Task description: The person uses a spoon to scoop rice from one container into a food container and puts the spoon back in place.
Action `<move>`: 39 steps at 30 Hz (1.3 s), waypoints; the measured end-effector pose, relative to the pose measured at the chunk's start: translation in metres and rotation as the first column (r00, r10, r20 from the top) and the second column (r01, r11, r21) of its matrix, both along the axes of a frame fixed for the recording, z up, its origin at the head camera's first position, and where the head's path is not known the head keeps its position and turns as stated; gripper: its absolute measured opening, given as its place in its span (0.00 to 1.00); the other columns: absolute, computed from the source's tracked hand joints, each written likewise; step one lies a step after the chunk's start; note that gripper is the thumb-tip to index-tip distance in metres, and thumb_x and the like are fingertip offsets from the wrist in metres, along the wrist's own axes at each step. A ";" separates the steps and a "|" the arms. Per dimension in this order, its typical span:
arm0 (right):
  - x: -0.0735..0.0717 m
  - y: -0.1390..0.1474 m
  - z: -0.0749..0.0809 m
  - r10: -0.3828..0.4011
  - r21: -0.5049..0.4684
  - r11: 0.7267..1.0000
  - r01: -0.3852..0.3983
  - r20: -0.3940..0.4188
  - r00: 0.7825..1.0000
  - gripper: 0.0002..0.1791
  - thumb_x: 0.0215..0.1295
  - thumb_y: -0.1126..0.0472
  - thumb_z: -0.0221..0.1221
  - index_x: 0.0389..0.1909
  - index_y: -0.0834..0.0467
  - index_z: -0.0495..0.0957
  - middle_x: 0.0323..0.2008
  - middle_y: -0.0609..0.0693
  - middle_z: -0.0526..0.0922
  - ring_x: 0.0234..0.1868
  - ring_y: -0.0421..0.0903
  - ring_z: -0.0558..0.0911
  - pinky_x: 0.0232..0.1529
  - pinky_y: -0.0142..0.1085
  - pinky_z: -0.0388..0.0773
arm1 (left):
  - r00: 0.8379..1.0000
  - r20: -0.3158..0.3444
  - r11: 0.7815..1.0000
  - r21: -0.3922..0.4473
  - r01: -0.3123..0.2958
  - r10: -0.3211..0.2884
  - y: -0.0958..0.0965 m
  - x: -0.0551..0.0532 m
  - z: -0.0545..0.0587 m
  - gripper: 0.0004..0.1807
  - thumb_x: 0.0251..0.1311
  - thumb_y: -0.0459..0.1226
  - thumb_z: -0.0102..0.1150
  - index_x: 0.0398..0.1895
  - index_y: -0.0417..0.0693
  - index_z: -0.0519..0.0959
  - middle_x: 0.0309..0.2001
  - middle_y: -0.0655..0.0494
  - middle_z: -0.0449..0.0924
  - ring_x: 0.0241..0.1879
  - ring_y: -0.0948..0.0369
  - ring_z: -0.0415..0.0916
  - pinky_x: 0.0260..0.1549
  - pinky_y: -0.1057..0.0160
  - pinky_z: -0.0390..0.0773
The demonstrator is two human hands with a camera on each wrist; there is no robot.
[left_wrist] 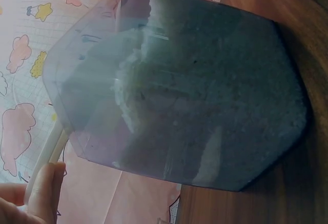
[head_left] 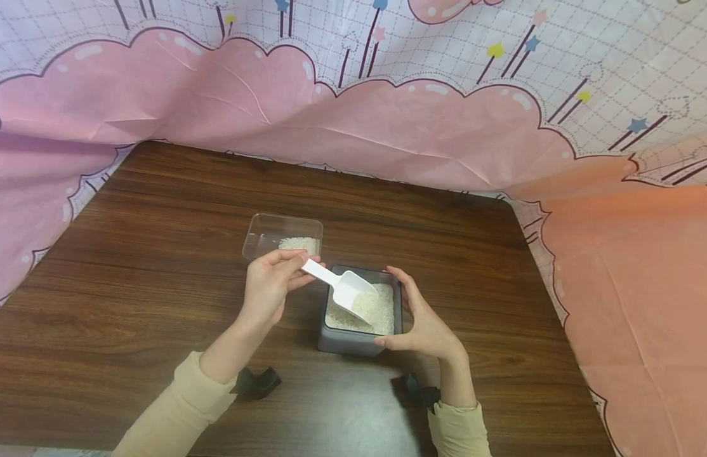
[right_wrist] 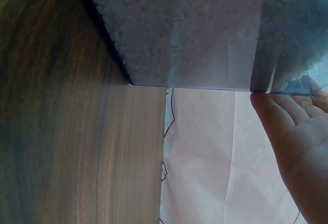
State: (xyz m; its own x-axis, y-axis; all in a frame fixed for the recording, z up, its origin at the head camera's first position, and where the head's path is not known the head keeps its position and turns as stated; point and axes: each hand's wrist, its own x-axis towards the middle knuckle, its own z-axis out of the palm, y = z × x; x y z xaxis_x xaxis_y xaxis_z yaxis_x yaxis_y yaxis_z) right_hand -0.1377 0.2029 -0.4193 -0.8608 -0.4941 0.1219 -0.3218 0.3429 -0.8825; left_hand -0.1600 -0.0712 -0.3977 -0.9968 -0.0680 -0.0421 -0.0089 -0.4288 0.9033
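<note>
A white plastic scoop (head_left: 322, 273) is pinched by its handle in my left hand (head_left: 266, 293). Its bowl, with rice in it, lies at the rice (head_left: 386, 311) inside a grey see-through container (head_left: 353, 344). My right hand (head_left: 426, 327) grips that container at its right side, thumb at the near corner and fingers at the far one. Through the tinted container wall (left_wrist: 205, 80) in the left wrist view, rice heaps up toward one side. The right wrist view has the fingers (right_wrist: 302, 131) against the container's edge.
Behind the left hand, a clear shallow box (head_left: 282, 219) stands on the brown wooden table (head_left: 159, 254) with a little rice (head_left: 299, 244) at its right end. Dark bands (head_left: 257, 383) are at both wrists. A pink patterned cloth (head_left: 359, 127) hangs around the table.
</note>
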 end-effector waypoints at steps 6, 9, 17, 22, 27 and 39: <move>0.000 0.000 0.000 0.000 -0.009 1.000 0.000 0.002 1.000 0.63 0.41 0.62 0.77 0.75 0.55 0.46 0.73 0.50 0.55 0.74 0.52 0.53 0.72 0.62 0.52 | 0.999 0.035 0.998 0.057 0.005 -0.007 -0.003 0.000 0.002 0.12 0.65 0.22 0.52 0.47 0.17 0.71 0.35 0.43 0.85 0.35 0.57 0.86 0.41 0.58 0.87; 0.000 -0.001 0.000 0.001 -0.009 1.000 -0.001 0.003 1.000 0.63 0.41 0.62 0.78 0.75 0.56 0.46 0.73 0.50 0.55 0.73 0.52 0.54 0.72 0.62 0.52 | 0.999 0.040 0.997 0.083 0.006 -0.010 -0.005 -0.001 0.003 0.13 0.65 0.22 0.51 0.48 0.17 0.70 0.38 0.41 0.85 0.35 0.56 0.86 0.43 0.58 0.87; -0.001 -0.001 0.000 -0.001 0.001 1.000 0.001 0.000 1.000 0.63 0.41 0.61 0.77 0.75 0.54 0.46 0.73 0.51 0.54 0.73 0.53 0.53 0.71 0.63 0.53 | 0.999 0.049 0.991 0.133 0.002 -0.008 -0.009 -0.002 0.004 0.13 0.66 0.21 0.48 0.50 0.16 0.69 0.48 0.31 0.78 0.45 0.47 0.84 0.47 0.58 0.85; 0.000 0.000 0.001 -0.002 0.001 1.000 0.002 0.002 1.000 0.63 0.41 0.61 0.77 0.75 0.51 0.46 0.73 0.51 0.53 0.73 0.53 0.54 0.72 0.62 0.53 | 0.999 0.044 0.988 0.157 0.003 -0.010 -0.010 -0.002 0.007 0.10 0.67 0.22 0.49 0.47 0.19 0.70 0.38 0.43 0.83 0.40 0.53 0.86 0.45 0.59 0.85; 0.000 0.000 0.001 0.003 -0.011 1.000 -0.003 0.007 1.000 0.63 0.42 0.62 0.77 0.75 0.49 0.46 0.73 0.52 0.54 0.73 0.53 0.54 0.72 0.61 0.53 | 0.999 0.032 0.985 0.171 0.007 -0.013 -0.012 -0.002 0.010 0.08 0.67 0.23 0.50 0.44 0.23 0.73 0.39 0.46 0.84 0.41 0.54 0.86 0.45 0.61 0.85; 0.000 0.000 0.001 -0.004 -0.005 1.000 0.004 0.013 1.000 0.63 0.42 0.62 0.77 0.75 0.53 0.46 0.72 0.53 0.55 0.73 0.52 0.55 0.72 0.61 0.52 | 0.999 0.025 0.974 0.225 -0.031 0.026 -0.016 -0.004 0.018 0.07 0.65 0.22 0.52 0.34 0.35 0.80 0.35 0.46 0.85 0.39 0.55 0.86 0.42 0.61 0.86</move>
